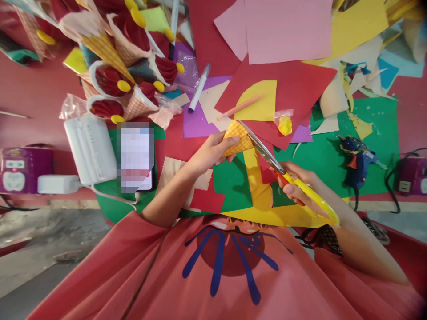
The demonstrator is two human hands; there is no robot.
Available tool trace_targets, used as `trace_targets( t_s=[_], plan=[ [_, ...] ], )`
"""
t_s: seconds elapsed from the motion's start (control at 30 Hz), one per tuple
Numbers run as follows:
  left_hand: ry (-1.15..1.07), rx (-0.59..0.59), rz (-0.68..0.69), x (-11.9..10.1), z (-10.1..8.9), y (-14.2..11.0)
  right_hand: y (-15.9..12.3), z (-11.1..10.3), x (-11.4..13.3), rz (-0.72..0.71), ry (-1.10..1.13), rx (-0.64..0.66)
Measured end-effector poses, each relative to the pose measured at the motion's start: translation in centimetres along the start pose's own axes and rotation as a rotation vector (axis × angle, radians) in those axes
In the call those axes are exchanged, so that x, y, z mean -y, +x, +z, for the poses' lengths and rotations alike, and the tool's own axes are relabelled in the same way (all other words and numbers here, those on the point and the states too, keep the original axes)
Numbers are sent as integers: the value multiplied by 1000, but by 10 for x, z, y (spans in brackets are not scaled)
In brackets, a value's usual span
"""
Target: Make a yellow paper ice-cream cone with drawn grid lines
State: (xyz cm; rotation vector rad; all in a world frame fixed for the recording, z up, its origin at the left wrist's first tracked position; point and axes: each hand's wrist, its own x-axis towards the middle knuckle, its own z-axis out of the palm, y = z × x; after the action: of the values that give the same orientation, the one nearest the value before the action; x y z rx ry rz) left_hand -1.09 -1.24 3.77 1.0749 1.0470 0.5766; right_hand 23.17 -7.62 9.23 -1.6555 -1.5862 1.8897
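Between the thumb and fingers of my left hand (220, 149) is a piece of yellow paper (237, 138) with an orange crisscross pattern. My right hand (295, 182) grips yellow-and-orange-handled scissors (267, 153), whose metal blades reach the right edge of that paper. Whether the blades bite into it, I cannot tell. A yellow paper strip (256, 178) lies below the scissors on a green sheet (230, 178). Beyond my hands, a yellow quarter-round paper (260, 100) rests on red paper (300, 84), with an orange stick (240, 107) across it.
Several paper cones (110, 75) crowd the far left, near a white power pack (90, 149) and a phone (135, 155). A marker (199, 88) lies at centre. Pink sheets (287, 31) are at the back. To the right sit a blue glue gun (360, 164) and paper scraps (333, 98).
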Motion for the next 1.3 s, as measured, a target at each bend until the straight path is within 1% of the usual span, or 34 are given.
trace_targets(
  t_s=[0.13,0.37,0.5,0.67,0.9,1.1,1.3],
  plan=[
    [24,12,-20,0,1,0,0,-1,-1,3,-33,1],
    [27,29,-22,2,3,0,1,4,3,-18,44,-10],
    [32,30,-23,0,5,-1,1,5,6,-5,31,-27],
    [27,29,-37,0,5,-1,2,3,6,-3,33,-16],
    [15,16,-23,0,5,-1,5,6,3,-7,46,-36],
    [15,-7,-62,-2,4,-2,7,6,-4,-34,74,-51],
    [22,-24,-67,-3,3,-1,7,5,-6,-19,98,-62]
  ],
)
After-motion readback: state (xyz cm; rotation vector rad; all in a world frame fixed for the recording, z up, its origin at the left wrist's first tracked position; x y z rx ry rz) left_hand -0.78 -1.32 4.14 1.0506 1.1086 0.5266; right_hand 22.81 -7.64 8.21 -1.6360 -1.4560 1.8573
